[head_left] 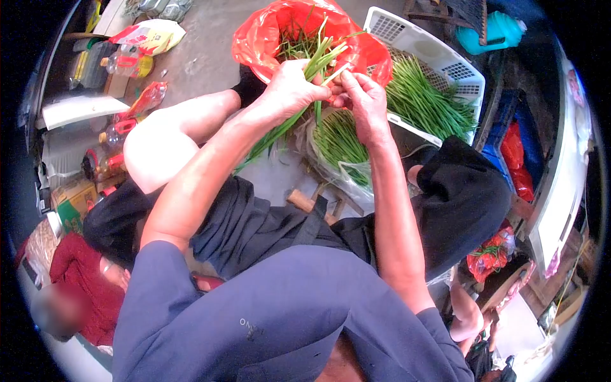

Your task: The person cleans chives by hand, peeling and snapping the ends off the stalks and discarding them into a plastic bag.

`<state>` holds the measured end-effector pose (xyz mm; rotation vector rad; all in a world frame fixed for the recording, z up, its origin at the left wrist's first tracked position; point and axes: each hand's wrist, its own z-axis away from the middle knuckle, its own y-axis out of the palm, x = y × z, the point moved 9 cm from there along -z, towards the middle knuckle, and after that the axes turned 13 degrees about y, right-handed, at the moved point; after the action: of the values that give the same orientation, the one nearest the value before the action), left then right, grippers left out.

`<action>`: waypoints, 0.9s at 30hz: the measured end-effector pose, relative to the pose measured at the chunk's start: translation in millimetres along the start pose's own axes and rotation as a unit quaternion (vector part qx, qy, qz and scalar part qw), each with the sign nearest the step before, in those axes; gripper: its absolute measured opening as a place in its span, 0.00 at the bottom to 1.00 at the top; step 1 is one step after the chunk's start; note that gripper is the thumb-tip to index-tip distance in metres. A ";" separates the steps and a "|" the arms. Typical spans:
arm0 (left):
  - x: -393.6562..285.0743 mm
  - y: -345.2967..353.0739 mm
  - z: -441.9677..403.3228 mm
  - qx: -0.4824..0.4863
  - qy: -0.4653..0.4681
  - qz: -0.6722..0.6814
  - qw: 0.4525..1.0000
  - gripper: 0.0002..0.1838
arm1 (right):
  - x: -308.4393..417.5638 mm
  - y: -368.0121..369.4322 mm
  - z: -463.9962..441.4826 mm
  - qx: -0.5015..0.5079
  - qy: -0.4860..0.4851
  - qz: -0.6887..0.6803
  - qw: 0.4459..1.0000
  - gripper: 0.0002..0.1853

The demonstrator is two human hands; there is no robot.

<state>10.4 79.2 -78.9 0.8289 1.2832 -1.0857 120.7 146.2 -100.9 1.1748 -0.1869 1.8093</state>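
My left hand (289, 92) is closed around a bunch of long green chives (321, 60). Their stalks point up past the fingers, and the other ends trail down toward my lap. Beside it, my right hand (366, 105) pinches the pale end of a chive stalk between thumb and fingers. Just beyond both hands stands a red plastic bag (261, 32), open at the top, with loose green scraps inside. A clear plastic bag (350, 172) of chives sits below my right hand.
A white plastic crate (474, 86) with more chives stands at the right. A teal jug (493, 32) is behind it. Bottles (130, 63) line the left side. A person in a dark red top (83, 280) is at lower left, and another person's leg (464, 312) shows at lower right.
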 end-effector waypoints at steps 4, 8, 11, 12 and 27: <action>-0.8 1.7 2.2 -0.002 -0.009 -0.031 0.999 0.09 | -3.0 3.3 -2.4 -0.015 -0.043 0.146 0.988 0.13; 5.8 2.0 2.1 0.001 -0.012 -0.039 0.999 0.09 | 3.8 0.6 1.5 -0.088 -0.098 0.240 0.962 0.14; 3.5 -1.1 1.5 0.004 -0.020 -0.050 0.999 0.09 | 19.7 -4.7 15.4 -0.148 -0.122 0.234 0.953 0.14; 2.6 -2.0 1.0 0.003 -0.019 -0.051 0.999 0.09 | 11.9 -20.5 5.7 -0.183 -0.128 0.202 0.954 0.14; -30.7 -21.0 -12.5 0.000 0.001 0.201 0.980 0.09 | -8.6 -37.0 -5.3 -0.179 -0.081 0.164 0.967 0.13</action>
<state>-12.0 89.3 -48.4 1.0356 1.0566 -0.7613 146.6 164.1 -122.9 1.0743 -0.8101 1.8559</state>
